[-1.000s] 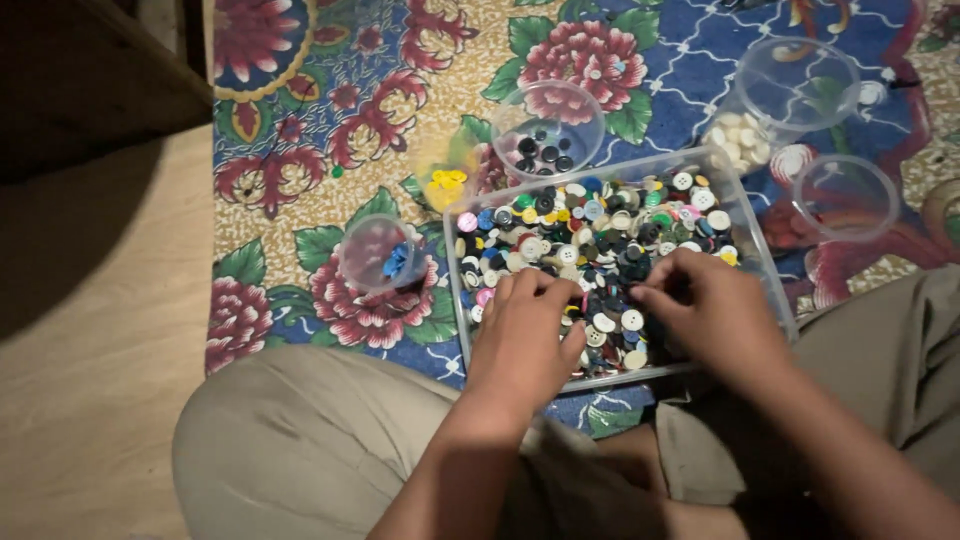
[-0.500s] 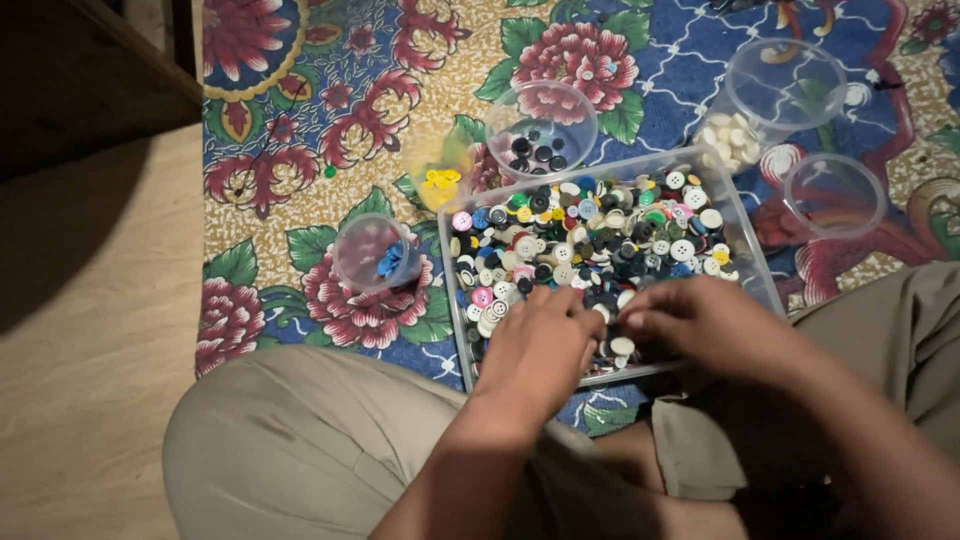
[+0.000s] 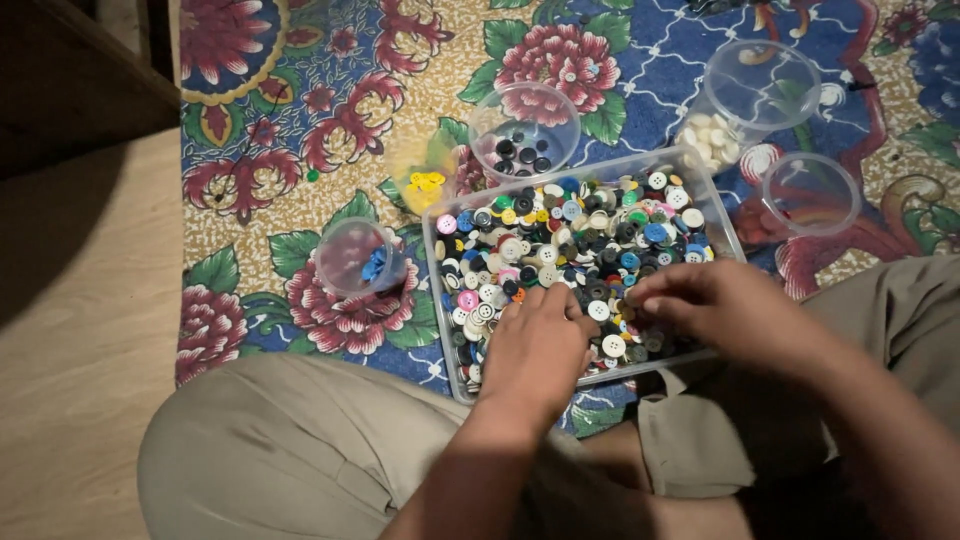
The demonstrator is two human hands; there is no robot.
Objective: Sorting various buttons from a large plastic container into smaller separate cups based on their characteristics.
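Fingers point(image 3: 655, 300) of the right hand point(image 3: 725, 315) are curled down into the mixed buttons point(image 3: 570, 245), the tips pinched together, though whether a button is caught between them cannot be told; the left hand point(image 3: 535, 345) is laid flat over the near part of the heap, fingers loosely bent, nothing seen to be gripped. The buttons are held in a clear rectangular tray point(image 3: 433, 250) set on a flowered mat point(image 3: 300, 130) on the floor, just before the crossed legs. Buttons could be flicked over the low rim if the heap is raked too hard; a small one could be lost against the busy pattern. Around the tray clear cups are stood: one with dark buttons point(image 3: 525, 130), one with white point(image 3: 745, 105), an empty one point(image 3: 812, 193), one with blue point(image 3: 358, 258), and a tipped one with yellow point(image 3: 425, 180); the nearest could be knocked by a wrist.
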